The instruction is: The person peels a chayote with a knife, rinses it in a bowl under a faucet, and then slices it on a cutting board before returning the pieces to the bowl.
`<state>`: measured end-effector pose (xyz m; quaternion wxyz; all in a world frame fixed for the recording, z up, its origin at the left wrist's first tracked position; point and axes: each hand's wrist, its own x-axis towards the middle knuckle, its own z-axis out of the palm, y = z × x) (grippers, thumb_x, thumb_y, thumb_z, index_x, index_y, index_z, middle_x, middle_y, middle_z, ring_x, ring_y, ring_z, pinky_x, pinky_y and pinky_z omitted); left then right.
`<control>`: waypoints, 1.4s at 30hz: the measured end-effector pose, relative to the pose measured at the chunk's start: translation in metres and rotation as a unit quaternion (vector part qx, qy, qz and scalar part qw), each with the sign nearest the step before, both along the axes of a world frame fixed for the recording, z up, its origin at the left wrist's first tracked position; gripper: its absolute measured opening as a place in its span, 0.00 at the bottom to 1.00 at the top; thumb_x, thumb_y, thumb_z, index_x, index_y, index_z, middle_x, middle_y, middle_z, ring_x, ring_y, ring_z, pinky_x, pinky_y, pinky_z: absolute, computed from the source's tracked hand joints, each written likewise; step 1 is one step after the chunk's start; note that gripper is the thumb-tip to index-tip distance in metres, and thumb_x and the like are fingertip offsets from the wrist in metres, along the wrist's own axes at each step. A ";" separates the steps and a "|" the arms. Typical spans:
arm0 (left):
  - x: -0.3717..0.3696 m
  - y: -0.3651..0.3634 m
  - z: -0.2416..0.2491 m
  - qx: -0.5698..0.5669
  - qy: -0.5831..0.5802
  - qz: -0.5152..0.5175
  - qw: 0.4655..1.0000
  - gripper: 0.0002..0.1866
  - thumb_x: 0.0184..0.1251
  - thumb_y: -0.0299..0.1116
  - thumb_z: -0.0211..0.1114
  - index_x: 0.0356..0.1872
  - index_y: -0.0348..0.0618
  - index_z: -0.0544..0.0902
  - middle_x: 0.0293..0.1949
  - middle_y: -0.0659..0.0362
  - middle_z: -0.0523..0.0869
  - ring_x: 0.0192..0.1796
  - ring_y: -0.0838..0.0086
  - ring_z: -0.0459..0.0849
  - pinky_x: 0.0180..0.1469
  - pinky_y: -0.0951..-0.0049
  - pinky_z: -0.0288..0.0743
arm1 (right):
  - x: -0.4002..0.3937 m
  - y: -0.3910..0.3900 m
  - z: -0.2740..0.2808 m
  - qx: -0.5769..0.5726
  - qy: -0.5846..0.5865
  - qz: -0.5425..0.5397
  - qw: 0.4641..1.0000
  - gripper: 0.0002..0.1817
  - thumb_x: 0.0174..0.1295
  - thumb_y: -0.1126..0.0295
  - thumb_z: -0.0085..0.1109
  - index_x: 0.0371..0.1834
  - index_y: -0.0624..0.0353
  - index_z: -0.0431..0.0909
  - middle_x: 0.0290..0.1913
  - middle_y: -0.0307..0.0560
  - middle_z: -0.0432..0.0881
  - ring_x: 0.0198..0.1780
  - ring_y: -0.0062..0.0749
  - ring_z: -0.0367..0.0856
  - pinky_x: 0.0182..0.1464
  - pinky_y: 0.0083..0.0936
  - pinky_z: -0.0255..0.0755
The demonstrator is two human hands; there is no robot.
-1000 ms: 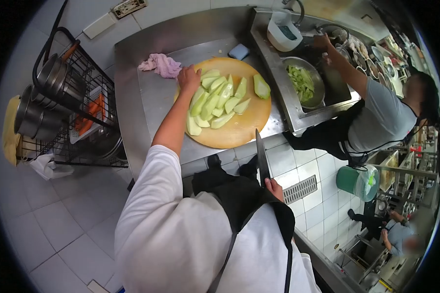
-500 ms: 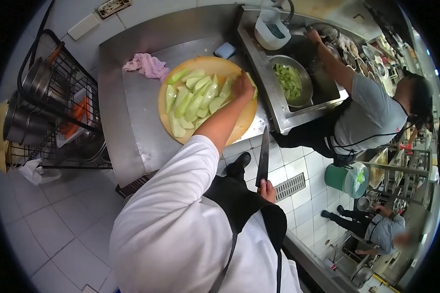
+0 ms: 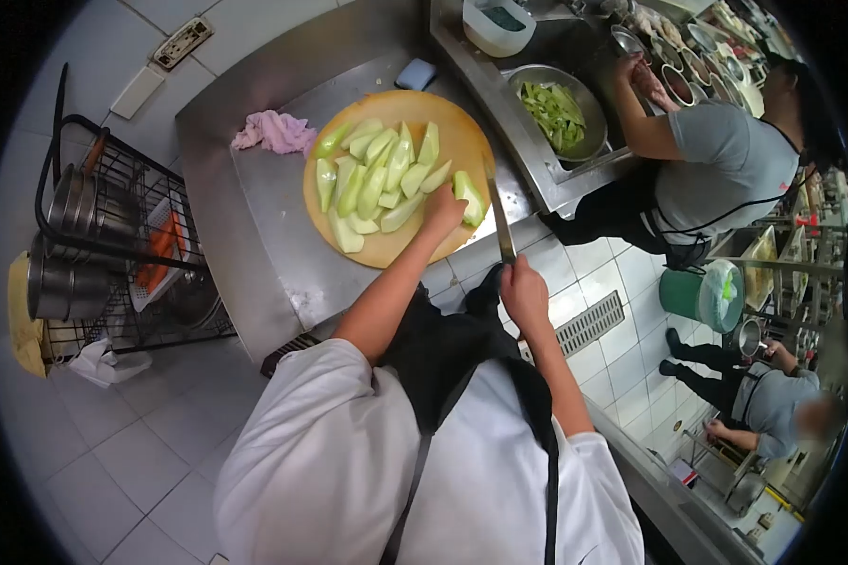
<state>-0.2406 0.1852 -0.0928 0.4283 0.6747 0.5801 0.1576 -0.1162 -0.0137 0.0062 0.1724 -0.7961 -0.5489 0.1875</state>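
Note:
Pale green vegetable pieces (image 3: 379, 177) lie spread over a round wooden board (image 3: 349, 108) on the steel counter. My left hand (image 3: 445, 209) is on the right part of the board, between the pile and a larger green piece (image 3: 469, 198). Its fingertips are close to that piece; whether they grip it is too small to tell. My right hand (image 3: 523, 282) is wrapped round the handle of a large knife (image 3: 500, 217), whose blade points up along the board's right edge.
A pink cloth (image 3: 275, 132) and a blue sponge (image 3: 415, 74) lie on the counter (image 3: 264, 198). Right of it, a sink holds a bowl (image 3: 594, 127) of green peelings. One co-worker (image 3: 725, 151) stands there; another person (image 3: 763, 405) is farther off. Left is a pot rack (image 3: 127, 235).
My left hand has moved down and left from the board's right edge, uncovering the larger piece. My right hand has raised the knife to the board's edge. The view has shifted.

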 end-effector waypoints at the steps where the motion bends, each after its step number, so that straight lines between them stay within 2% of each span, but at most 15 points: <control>1: -0.004 -0.006 -0.002 -0.003 -0.019 0.017 1.000 0.25 0.59 0.37 0.74 0.56 0.36 0.82 0.52 0.41 0.88 0.56 0.48 0.86 0.57 0.54 0.79 | -0.004 0.011 -0.004 0.010 -0.013 0.016 1.000 0.09 0.69 0.68 0.56 0.37 0.65 0.72 0.28 0.66 0.83 0.31 0.64 0.84 0.36 0.55 0.78; 2: -0.006 -0.009 -0.004 -0.006 -0.039 0.034 0.999 0.25 0.59 0.37 0.74 0.57 0.35 0.82 0.51 0.41 0.88 0.55 0.47 0.86 0.57 0.54 0.79 | -0.009 0.020 -0.012 0.020 -0.026 0.033 0.999 0.09 0.68 0.69 0.57 0.37 0.64 0.72 0.27 0.65 0.84 0.30 0.64 0.85 0.35 0.55 0.78; 5: -0.013 -0.014 0.000 0.025 -0.007 0.044 0.999 0.25 0.60 0.36 0.73 0.56 0.33 0.83 0.46 0.41 0.90 0.46 0.51 0.91 0.49 0.58 0.83 | -0.018 0.029 -0.028 0.031 -0.052 0.059 0.996 0.08 0.65 0.70 0.57 0.37 0.64 0.72 0.26 0.64 0.84 0.29 0.62 0.85 0.34 0.53 0.79; 8: -0.013 -0.006 -0.046 -0.002 -0.086 0.052 0.995 0.22 0.61 0.33 0.71 0.53 0.31 0.83 0.38 0.43 0.91 0.33 0.57 0.92 0.38 0.63 0.85 | -0.025 0.029 -0.032 0.027 -0.064 0.070 0.995 0.07 0.63 0.71 0.56 0.37 0.64 0.72 0.26 0.63 0.84 0.28 0.61 0.86 0.34 0.53 0.80; 11: -0.012 -0.005 -0.042 0.002 -0.065 0.052 0.997 0.20 0.62 0.31 0.69 0.54 0.31 0.83 0.33 0.45 0.91 0.25 0.63 0.91 0.30 0.66 0.84 | -0.032 0.028 -0.027 0.010 -0.078 0.058 0.995 0.07 0.63 0.72 0.56 0.37 0.64 0.72 0.25 0.63 0.84 0.28 0.60 0.86 0.33 0.52 0.80; 22: -0.012 -0.006 -0.048 0.003 -0.087 0.051 0.995 0.21 0.63 0.29 0.68 0.57 0.31 0.82 0.32 0.46 0.91 0.26 0.64 0.91 0.30 0.67 0.84 | -0.036 0.029 -0.030 -0.021 -0.094 0.049 0.994 0.05 0.63 0.73 0.54 0.37 0.63 0.71 0.26 0.62 0.85 0.29 0.59 0.87 0.34 0.50 0.81; 33: -0.017 -0.006 -0.046 0.010 -0.105 0.032 0.994 0.19 0.63 0.30 0.69 0.54 0.33 0.84 0.28 0.49 0.90 0.25 0.66 0.91 0.29 0.68 0.83 | -0.036 0.038 -0.037 -0.105 -0.093 0.045 0.989 0.05 0.69 0.74 0.50 0.39 0.64 0.71 0.28 0.63 0.86 0.34 0.58 0.89 0.37 0.48 0.83; 39: -0.016 -0.006 -0.054 0.014 -0.104 0.024 0.994 0.19 0.65 0.28 0.68 0.56 0.33 0.83 0.26 0.50 0.89 0.25 0.68 0.90 0.28 0.69 0.81 | -0.034 0.052 -0.054 -0.064 -0.060 0.050 0.995 0.06 0.68 0.74 0.49 0.41 0.67 0.71 0.27 0.64 0.85 0.32 0.61 0.87 0.36 0.52 0.81; 42: -0.019 -0.008 -0.064 0.012 -0.123 0.026 0.992 0.20 0.65 0.27 0.68 0.57 0.31 0.82 0.25 0.51 0.89 0.23 0.69 0.89 0.27 0.69 0.80 | -0.029 0.073 -0.089 -0.012 -0.050 0.054 0.997 0.07 0.69 0.73 0.48 0.39 0.67 0.71 0.25 0.66 0.83 0.29 0.65 0.84 0.33 0.56 0.78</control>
